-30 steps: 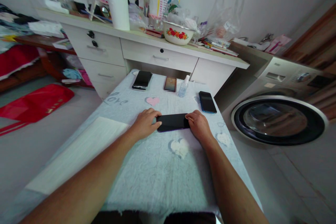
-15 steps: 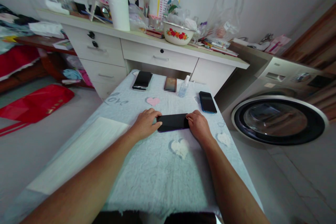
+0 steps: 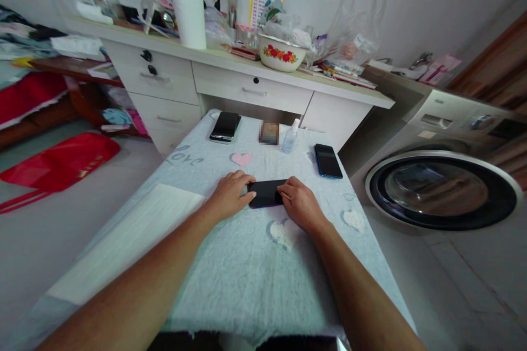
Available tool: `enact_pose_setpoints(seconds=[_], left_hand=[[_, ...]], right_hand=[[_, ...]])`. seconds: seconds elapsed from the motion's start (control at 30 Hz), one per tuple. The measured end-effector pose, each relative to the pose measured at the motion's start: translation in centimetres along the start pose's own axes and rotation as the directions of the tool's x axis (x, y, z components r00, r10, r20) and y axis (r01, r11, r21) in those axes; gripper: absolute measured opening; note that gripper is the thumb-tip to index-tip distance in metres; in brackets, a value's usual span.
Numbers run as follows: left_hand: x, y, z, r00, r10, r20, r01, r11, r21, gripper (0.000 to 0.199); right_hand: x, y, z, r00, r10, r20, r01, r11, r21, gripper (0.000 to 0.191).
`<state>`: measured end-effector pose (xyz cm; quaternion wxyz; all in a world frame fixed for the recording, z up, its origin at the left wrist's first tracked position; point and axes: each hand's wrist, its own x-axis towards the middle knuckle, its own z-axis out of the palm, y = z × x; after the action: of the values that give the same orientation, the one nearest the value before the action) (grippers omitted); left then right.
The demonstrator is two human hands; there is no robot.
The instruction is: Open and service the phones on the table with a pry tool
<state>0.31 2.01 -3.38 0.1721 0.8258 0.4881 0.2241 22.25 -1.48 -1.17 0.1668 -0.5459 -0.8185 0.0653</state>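
Phone (image 3: 265, 194) sits pinched by left hand (image 3: 231, 194); bunched right hand (image 3: 302, 203) has shifted inward.

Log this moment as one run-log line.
left hand: at left end of black phone | right hand: over its right end | phone: flat on cloth | spray bottle: upright beyond

Soft daylight, stretched blurry edges.

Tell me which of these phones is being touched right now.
The nearest phone, lying sideways between the left hand and the right hand; no hand is on the others.
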Motion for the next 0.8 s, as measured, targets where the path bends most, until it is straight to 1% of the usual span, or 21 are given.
enact_pose_setpoints(seconds=[0.1, 0.17, 0.37, 0.57, 0.7, 0.8], left_hand=[[0.0, 0.0, 0.1, 1.000, -0.003, 0.000, 0.003, 1.000, -0.003, 0.029], [0.0, 0.0, 0.0, 1.000, -0.004, 0.000, 0.004, 1.000, -0.004, 0.029], [0.0, 0.1, -0.1, 1.000, -0.019, 0.009, 0.019, 1.000, -0.009, 0.029], [0.1, 0.0, -0.1, 1.000, -0.008, 0.011, 0.008, 1.000, -0.006, 0.029], [0.1, 0.0, 0.0, 1.000, -0.006, 0.016, 0.006, 1.000, 0.003, 0.029], [0.1, 0.0, 0.0, 1.000, -0.009, 0.020, 0.009, 1.000, 0.015, 0.029]], right_hand=[[-0.2, 0.0, 0.0, 1.000, -0.031, 0.002, 0.031, 0.999, 0.034, 0.025], [-0.4, 0.2, -0.2, 1.000, -0.029, 0.004, 0.029, 0.999, 0.046, 0.025], [-0.6, 1.2, -0.6, 1.000, 0.009, 0.003, -0.009, 0.999, 0.045, 0.026], [-0.7, 2.4, -0.8, 0.997, 0.068, -0.026, -0.068, 0.998, 0.010, 0.027], [-0.7, 2.6, -0.9, 0.992, 0.126, -0.023, -0.126, 0.992, -0.022, 0.026], [-0.7, 2.4, -1.0, 0.992, 0.127, -0.023, -0.128, 0.991, -0.046, 0.026]])
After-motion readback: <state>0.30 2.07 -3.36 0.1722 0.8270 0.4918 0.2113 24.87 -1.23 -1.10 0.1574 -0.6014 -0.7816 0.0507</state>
